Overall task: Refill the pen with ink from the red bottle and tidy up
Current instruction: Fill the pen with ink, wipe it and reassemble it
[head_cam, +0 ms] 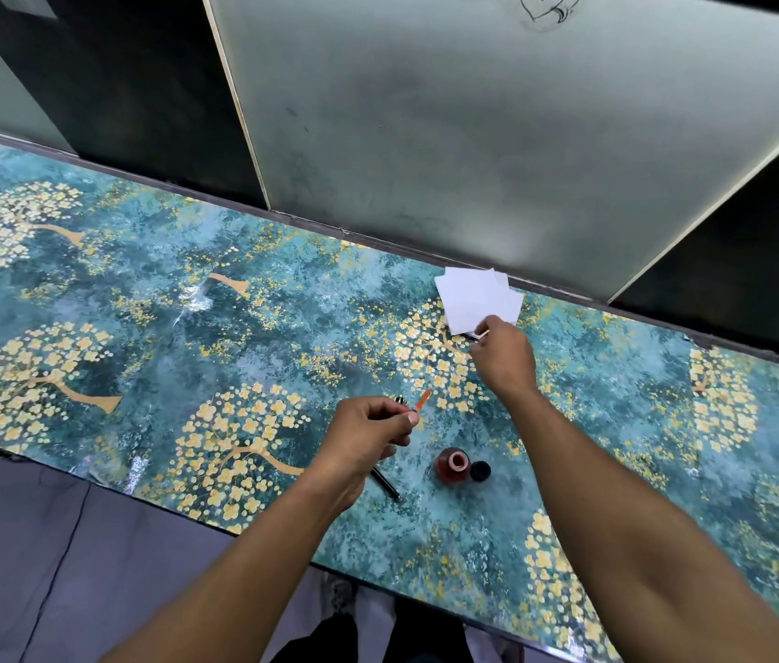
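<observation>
My left hand pinches a thin pen part with a red-orange tube that sticks up and right from my fingertips. A black pen piece lies on the table under that hand. The red ink bottle stands uncapped near the front middle, its black cap touching its right side. My right hand reaches to the far edge and pinches the near corner of a small stack of white paper sheets.
The table is covered with a teal cloth printed with yellow-blossom trees. A large frosted glass panel leans behind the far edge. A dark cable runs over the grey floor at the left.
</observation>
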`<state>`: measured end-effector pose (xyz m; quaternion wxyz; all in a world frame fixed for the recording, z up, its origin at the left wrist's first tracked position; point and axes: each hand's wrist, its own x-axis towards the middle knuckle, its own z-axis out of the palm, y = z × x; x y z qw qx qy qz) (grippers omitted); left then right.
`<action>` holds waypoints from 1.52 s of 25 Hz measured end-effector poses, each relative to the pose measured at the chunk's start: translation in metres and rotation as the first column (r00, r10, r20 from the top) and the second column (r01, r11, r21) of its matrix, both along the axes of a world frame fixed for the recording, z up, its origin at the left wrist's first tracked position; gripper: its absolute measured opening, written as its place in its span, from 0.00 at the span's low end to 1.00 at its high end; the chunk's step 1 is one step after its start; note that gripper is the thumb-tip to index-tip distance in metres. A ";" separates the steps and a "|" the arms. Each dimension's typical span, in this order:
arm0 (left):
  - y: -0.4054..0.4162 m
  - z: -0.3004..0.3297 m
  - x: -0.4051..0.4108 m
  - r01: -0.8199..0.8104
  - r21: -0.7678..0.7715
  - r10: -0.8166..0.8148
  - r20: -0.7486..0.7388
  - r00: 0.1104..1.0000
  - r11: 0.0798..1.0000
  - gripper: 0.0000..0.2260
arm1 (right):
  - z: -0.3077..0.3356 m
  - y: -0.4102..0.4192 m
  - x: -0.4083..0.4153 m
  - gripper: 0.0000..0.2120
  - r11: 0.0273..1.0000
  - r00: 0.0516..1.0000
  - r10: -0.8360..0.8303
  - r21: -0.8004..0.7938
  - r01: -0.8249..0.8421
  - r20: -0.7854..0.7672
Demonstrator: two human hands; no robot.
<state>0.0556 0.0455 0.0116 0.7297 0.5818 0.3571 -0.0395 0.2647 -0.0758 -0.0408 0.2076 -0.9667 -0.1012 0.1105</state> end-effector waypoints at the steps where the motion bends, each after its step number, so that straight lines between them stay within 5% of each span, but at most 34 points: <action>1: 0.003 0.000 -0.002 -0.015 -0.001 0.015 0.003 1.000 1.000 0.02 | -0.002 0.003 0.004 0.14 0.993 0.995 0.085 -0.093 -0.079 0.061; 6: 0.011 -0.007 -0.010 -0.076 -0.001 0.076 0.008 0.997 0.997 0.04 | -0.016 0.017 0.027 0.23 0.872 0.918 0.367 -0.400 -0.282 0.153; 11: 0.009 -0.012 -0.015 -0.087 0.010 0.087 0.003 0.996 0.996 0.04 | -0.019 0.021 0.037 0.16 0.772 0.819 0.539 -0.503 -0.388 0.195; 15: 0.006 -0.011 -0.012 -0.082 -0.004 0.082 0.000 0.997 0.997 0.05 | -0.009 0.018 0.037 0.07 0.800 0.806 0.522 -0.487 -0.349 0.279; 19: 0.002 -0.009 -0.004 -0.078 -0.037 0.078 0.015 0.997 0.996 0.05 | 0.011 0.014 0.042 0.05 0.935 0.878 0.316 -0.275 -0.224 0.360; 23: -0.001 -0.005 0.006 -0.065 -0.086 0.066 0.015 0.998 0.994 0.02 | 0.035 0.001 0.042 0.16 0.987 0.985 0.048 0.143 -0.072 0.164; 26: -0.002 -0.001 0.013 -0.069 -0.134 0.073 0.025 0.997 0.989 0.02 | 0.050 -0.012 0.023 0.17 0.859 0.983 0.003 0.503 0.091 -0.184; 29: -0.002 0.006 0.019 -0.067 -0.165 0.077 0.056 0.995 0.984 0.02 | 0.066 -0.025 -0.011 0.14 0.696 0.908 0.042 0.665 0.273 -0.416; 33: -0.002 0.015 0.026 -0.044 -0.191 0.063 0.097 0.993 0.981 0.02 | 0.073 -0.034 -0.053 0.11 0.547 0.838 0.012 0.705 0.452 -0.546; 38: -0.008 0.017 0.030 -0.005 -0.167 0.025 0.117 0.993 0.986 0.03 | 0.069 -0.035 -0.092 0.15 0.527 0.827 0.068 0.724 0.444 -0.557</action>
